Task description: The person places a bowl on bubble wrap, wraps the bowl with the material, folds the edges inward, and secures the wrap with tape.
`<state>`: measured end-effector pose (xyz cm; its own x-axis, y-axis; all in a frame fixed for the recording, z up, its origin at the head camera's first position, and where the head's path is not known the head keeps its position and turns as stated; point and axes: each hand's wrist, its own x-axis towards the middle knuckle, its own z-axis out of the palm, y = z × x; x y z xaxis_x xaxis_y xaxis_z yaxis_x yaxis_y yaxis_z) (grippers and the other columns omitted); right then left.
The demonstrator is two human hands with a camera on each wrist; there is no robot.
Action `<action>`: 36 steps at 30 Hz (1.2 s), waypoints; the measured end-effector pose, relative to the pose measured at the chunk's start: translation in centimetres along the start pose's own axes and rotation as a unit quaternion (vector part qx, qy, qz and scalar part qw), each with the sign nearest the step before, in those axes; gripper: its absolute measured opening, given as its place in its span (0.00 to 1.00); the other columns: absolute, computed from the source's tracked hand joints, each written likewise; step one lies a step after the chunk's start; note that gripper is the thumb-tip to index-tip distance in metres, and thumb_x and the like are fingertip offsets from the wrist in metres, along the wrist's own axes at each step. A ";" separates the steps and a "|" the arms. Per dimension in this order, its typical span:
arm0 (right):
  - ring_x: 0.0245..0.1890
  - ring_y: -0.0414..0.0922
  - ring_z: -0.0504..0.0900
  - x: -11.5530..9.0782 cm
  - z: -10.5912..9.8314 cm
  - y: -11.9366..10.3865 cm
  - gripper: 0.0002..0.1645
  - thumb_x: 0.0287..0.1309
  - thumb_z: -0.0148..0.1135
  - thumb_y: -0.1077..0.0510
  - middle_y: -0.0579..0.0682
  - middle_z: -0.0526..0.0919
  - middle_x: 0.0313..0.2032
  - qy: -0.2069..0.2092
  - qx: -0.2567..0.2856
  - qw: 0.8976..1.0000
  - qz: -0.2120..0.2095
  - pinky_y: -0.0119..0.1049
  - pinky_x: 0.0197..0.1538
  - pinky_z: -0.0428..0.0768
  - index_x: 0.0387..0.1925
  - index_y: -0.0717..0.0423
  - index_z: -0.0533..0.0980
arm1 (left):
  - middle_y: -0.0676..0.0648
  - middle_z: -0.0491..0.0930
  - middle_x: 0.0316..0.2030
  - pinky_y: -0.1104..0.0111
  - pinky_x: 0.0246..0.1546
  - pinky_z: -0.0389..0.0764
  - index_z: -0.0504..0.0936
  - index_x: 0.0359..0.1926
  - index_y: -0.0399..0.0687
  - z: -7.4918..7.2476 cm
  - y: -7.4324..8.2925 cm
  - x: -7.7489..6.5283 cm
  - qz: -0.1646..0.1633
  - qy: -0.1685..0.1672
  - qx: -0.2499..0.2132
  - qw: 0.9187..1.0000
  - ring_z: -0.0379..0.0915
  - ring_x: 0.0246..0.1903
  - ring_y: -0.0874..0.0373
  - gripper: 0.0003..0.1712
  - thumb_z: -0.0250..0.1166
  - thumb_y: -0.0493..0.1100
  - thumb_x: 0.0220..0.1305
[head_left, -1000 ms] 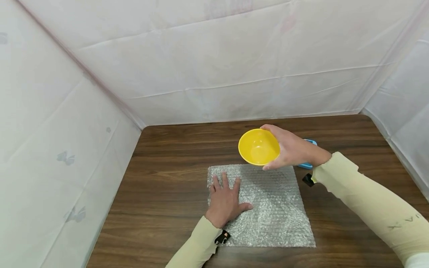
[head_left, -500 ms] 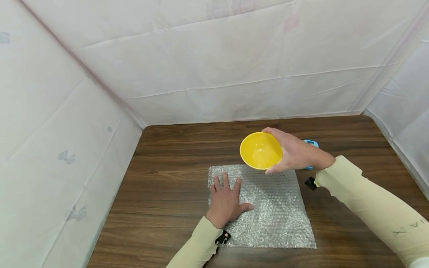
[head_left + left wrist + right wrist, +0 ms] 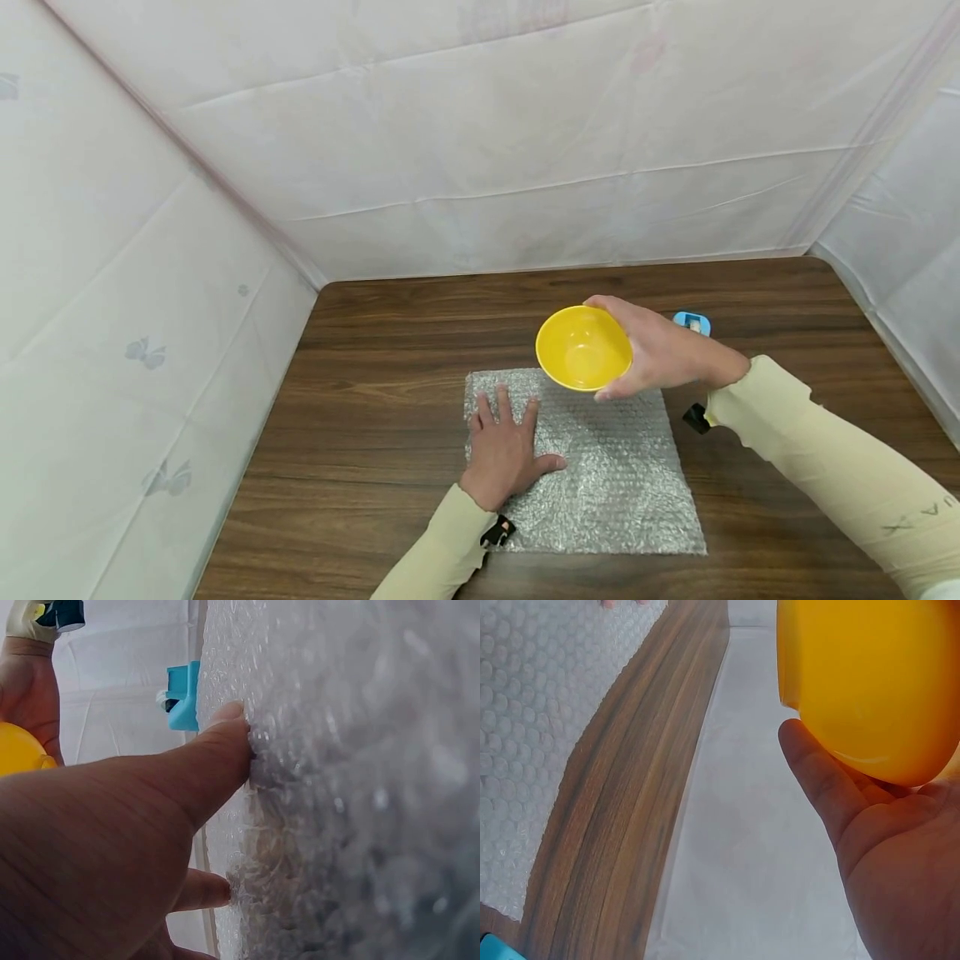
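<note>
A yellow bowl (image 3: 583, 348) hangs in the air over the far edge of a bubble wrap sheet (image 3: 622, 483), its inside facing the head camera. My right hand (image 3: 660, 350) grips it by its right side, thumb near the lower rim and fingers at the upper rim. In the right wrist view the outer wall of the bowl (image 3: 877, 690) rests against that hand (image 3: 900, 847). My left hand (image 3: 501, 454) lies with fingers spread on the left part of the sheet. The left wrist view shows its thumb (image 3: 225, 739) on the bubbles.
A light blue plastic item (image 3: 692, 322) sits on the table behind my right forearm, partly hidden; the left wrist view shows the same blue item (image 3: 184, 697) beyond the sheet. The dark wooden table (image 3: 360, 433) is bounded by white fabric walls (image 3: 480, 150).
My right hand has brought the yellow bowl slightly nearer to me, down in the head view. More of the blue item's top now shows. My left hand has stayed in place.
</note>
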<state>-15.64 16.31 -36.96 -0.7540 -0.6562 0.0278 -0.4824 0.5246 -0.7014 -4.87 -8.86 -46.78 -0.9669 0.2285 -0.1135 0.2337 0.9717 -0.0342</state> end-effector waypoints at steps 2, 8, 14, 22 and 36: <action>0.53 0.50 0.80 -0.1 0.1 -0.1 0.69 0.37 0.88 0.44 0.56 0.75 0.65 -0.002 0.006 1.000 0.002 0.45 0.51 0.84 0.75 0.57 0.57 | 0.28 0.67 0.74 0.40 0.61 0.79 0.72 0.75 0.56 0.0 0.0 0.0 0.000 0.001 0.000 1.000 0.65 0.69 0.22 0.56 0.64 0.83 0.54; 0.53 0.50 0.80 -0.3 0.3 -0.2 0.71 0.36 0.88 0.43 0.57 0.75 0.65 -0.006 0.003 1.000 0.010 0.45 0.51 0.84 0.76 0.59 0.56 | 0.28 0.68 0.73 0.41 0.61 0.79 0.72 0.75 0.56 -0.1 -0.1 0.0 0.003 0.005 0.003 1.000 0.66 0.69 0.22 0.56 0.64 0.83 0.53; 0.53 0.49 0.80 -0.4 0.4 -0.4 0.70 0.36 0.88 0.43 0.56 0.76 0.65 -0.009 0.002 1.000 0.007 0.45 0.52 0.84 0.75 0.57 0.57 | 0.28 0.67 0.73 0.40 0.61 0.79 0.72 0.75 0.56 0.0 0.0 0.0 0.002 0.007 0.001 1.000 0.66 0.69 0.22 0.56 0.64 0.83 0.53; 0.53 0.48 0.80 -0.7 0.8 -0.6 0.69 0.36 0.89 0.43 0.54 0.76 0.64 -0.015 0.014 1.000 0.000 0.44 0.51 0.84 0.74 0.56 0.57 | 0.28 0.66 0.74 0.40 0.62 0.78 0.71 0.76 0.57 0.1 -0.1 0.0 0.001 0.004 -0.001 1.000 0.65 0.70 0.21 0.56 0.64 0.83 0.54; 0.53 0.48 0.79 -1.4 1.5 -1.1 0.71 0.35 0.88 0.42 0.55 0.76 0.64 -0.022 0.012 1.000 0.005 0.43 0.50 0.84 0.75 0.58 0.57 | 0.28 0.66 0.74 0.40 0.63 0.77 0.70 0.77 0.57 0.0 0.0 -0.3 -0.004 -0.001 -0.008 1.000 0.65 0.70 0.22 0.57 0.64 0.82 0.54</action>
<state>-13.37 15.84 -37.36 -0.7389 -0.6737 -0.0101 -0.4635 0.5192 -0.7181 -4.52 -8.92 -46.78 -0.9685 0.2210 -0.1150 0.2247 0.9742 -0.0195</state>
